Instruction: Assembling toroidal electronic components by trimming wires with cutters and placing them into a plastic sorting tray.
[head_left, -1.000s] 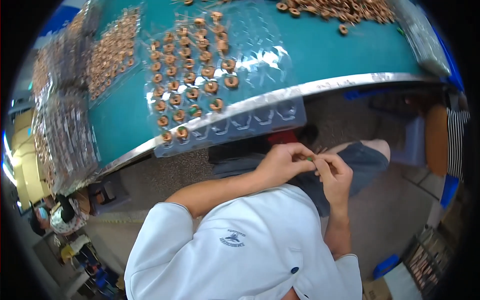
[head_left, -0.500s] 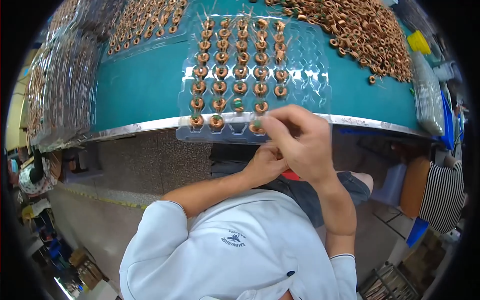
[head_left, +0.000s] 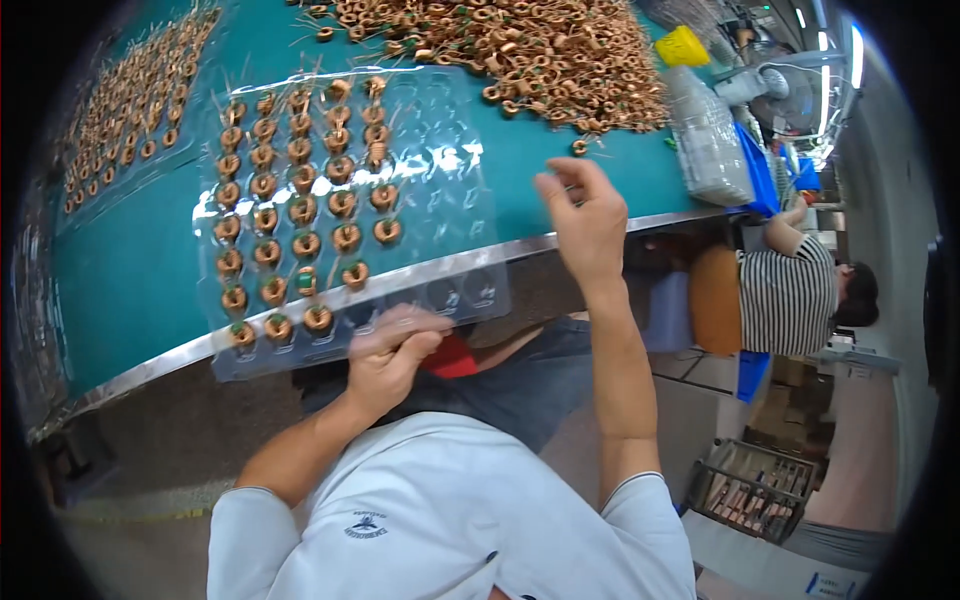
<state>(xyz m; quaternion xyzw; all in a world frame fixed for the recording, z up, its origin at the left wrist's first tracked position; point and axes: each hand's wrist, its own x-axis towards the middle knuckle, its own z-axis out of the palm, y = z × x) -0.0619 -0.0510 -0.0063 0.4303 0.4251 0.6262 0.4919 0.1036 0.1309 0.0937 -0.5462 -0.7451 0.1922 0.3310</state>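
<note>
in the clear plastic tray [head_left: 440, 215], the 3rd front pocket, bare before, now holds a copper-wound ring coil [head_left: 318, 319]: 1 more place filled. the part-open right hand [head_left: 588, 215], seemingly empty, has moved near a stray coil [head_left: 580, 147]; the blurred left hand [head_left: 392, 355] half-curls at the tray's edge, hold unclear.

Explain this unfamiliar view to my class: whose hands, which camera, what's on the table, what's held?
No machine here: a person works bare-handed, filmed by a fisheye camera worn on the head, which bends straight edges. On the green table lies a clear plastic tray, partly filled with copper-wound ring coils and jutting past the edge. A coil pile lies farther back, to the right. The left hand, blurred, is near the tray's front; whether it holds anything is unclear. The right hand, near the table's edge, has nothing visible in it.
</note>
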